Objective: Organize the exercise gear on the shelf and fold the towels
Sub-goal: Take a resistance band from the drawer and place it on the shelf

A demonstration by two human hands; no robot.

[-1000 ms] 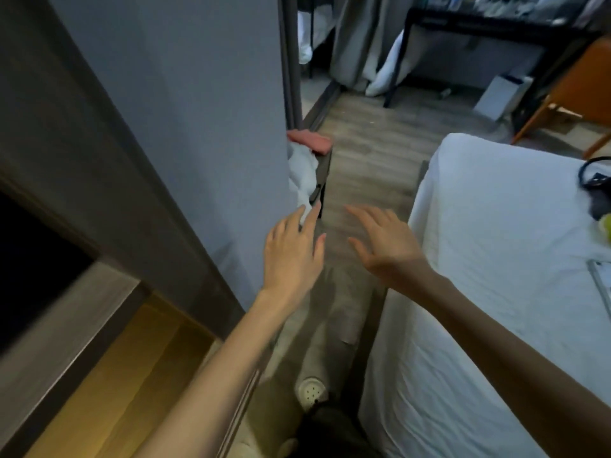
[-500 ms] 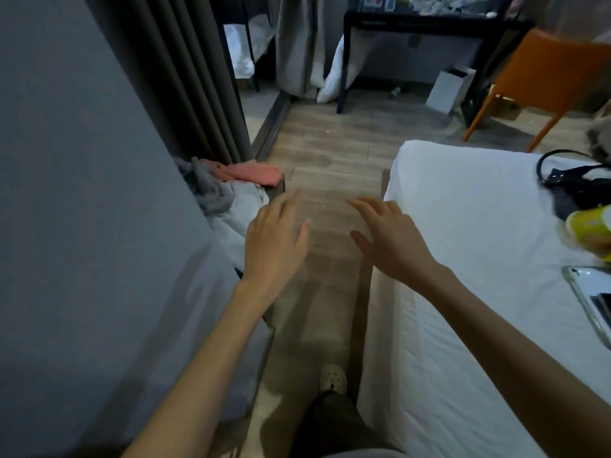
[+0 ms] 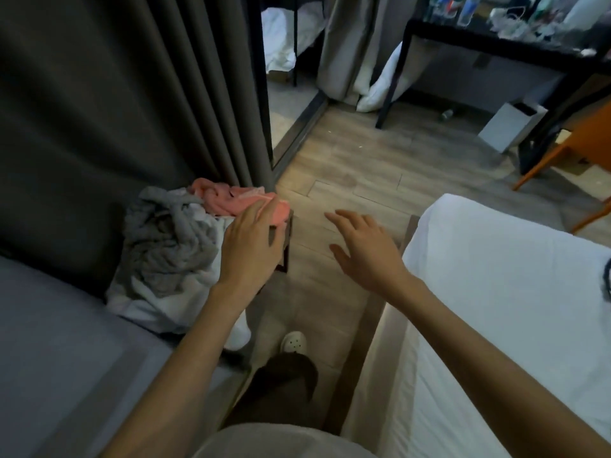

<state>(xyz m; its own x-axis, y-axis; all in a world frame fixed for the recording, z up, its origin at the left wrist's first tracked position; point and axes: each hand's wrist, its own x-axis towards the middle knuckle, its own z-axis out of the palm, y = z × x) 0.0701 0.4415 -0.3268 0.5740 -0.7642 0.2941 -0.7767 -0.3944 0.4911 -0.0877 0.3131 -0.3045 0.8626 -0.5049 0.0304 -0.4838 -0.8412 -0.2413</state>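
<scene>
So there's a little dark wooden stand point(image 3: 287, 239) pretty much buried in towels: a grey towel point(image 3: 165, 246) crumpled in the middle, a pink towel point(image 3: 231, 200) on the far corner, and a white towel point(image 3: 158, 309) spilling off the near side. The bed point(image 3: 496, 292) on the right has a plain white sheet. A white box point(image 3: 510, 125) sits on the wood floor point(image 3: 347, 160) near the black desk point(image 3: 496, 38), which is cluttered with bottles. There's an orange chair point(image 3: 562, 153) just beside it.

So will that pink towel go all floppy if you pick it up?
Probably floppy: the pink towel lies crumpled in soft folds. Likely light too, since it is thin cloth. Bunched against the grey towel, it may drag that along.
</scene>
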